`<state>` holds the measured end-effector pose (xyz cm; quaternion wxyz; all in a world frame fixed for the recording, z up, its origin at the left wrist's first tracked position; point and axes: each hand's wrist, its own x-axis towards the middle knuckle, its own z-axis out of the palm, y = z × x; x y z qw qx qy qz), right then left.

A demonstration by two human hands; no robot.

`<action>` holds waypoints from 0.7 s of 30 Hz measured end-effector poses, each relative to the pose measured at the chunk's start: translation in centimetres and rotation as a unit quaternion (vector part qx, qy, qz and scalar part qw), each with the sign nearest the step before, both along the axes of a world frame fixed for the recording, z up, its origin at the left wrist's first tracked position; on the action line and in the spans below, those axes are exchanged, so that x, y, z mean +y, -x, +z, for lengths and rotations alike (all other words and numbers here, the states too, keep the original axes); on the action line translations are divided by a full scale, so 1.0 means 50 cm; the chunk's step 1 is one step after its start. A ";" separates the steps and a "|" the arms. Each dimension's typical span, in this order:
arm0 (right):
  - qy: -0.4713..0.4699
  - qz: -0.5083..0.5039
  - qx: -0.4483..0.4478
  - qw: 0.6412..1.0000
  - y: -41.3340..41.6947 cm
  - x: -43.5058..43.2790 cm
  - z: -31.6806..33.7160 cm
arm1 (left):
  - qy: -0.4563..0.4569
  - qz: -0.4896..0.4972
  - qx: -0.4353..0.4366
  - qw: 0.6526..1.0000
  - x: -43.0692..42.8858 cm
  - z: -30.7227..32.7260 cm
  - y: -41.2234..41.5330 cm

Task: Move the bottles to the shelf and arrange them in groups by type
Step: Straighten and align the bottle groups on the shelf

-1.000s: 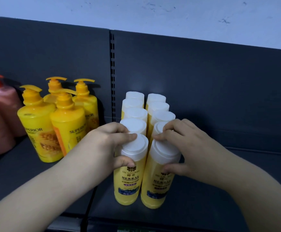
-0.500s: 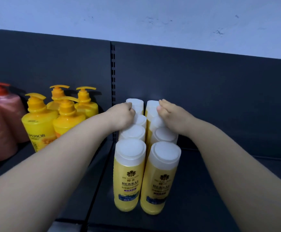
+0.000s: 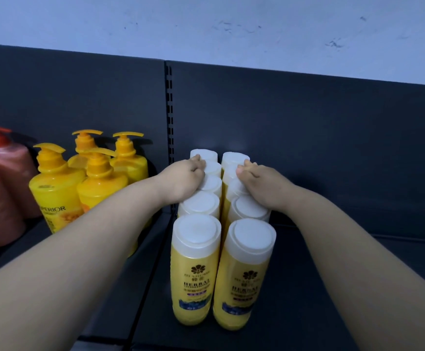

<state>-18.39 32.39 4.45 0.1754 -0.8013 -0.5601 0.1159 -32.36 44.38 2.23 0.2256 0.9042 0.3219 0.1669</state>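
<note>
Push white-cap bottles (image 3: 196,269) back slow w/ L hand (image 3: 183,182) & R hand (image 3: 260,184) (fingers (image 3: 198,166) curled over far caps (image 3: 205,155)), rows straight.

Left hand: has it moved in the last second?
Yes. The left hand moved off the front-left herbal bottle, rearward toward the back panel.

Left grip (image 3: 181,183) and right grip (image 3: 259,186) bare, like both forearms (image 3: 84,244)

Both forearms reach from the near corners toward the far middle, converging. The left hand (image 3: 183,183) lies palm down, fingers curled under in a loose fist, thumb pointing far. The right hand (image 3: 259,184) likewise — knuckles up, fingers tucked. Hands level, close, not touching.
</note>
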 end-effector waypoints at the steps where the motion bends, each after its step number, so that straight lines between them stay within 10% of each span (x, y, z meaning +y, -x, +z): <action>1: 0.003 -0.004 0.004 1.000 0.002 0.000 0.003 | 0.017 0.022 -0.003 1.000 0.000 0.001 0.001; 21: -0.009 -0.028 0.060 0.998 -0.053 0.063 0.019 | 0.059 0.036 0.046 0.997 0.040 0.034 -0.053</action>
